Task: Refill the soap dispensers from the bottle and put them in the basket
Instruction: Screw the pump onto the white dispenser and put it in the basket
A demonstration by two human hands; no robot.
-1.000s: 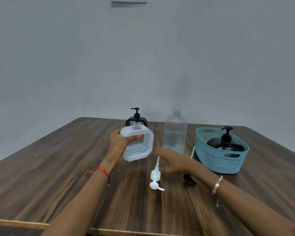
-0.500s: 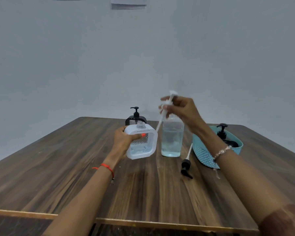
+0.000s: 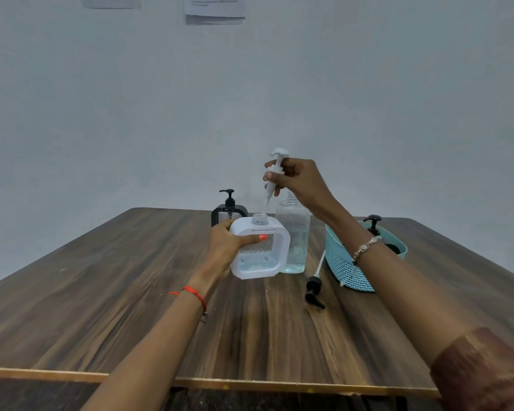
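Note:
My left hand grips the white square soap dispenser by its left side, a little above the table, its neck uncapped. My right hand holds the white pump upright above that neck, its tube pointing down at the opening. Behind the dispenser stands the clear refill bottle, uncapped and partly full. A black dispenser stands at the back. The teal basket on the right holds another black dispenser, partly hidden by my right arm.
A loose black pump lies on the wooden table between the bottle and the basket. The table's near edge runs across the bottom of the view. Papers hang on the grey wall behind.
My right hand picked the white pump up from the table and raised it over the dispenser's neck. My left hand has turned the dispenser more upright.

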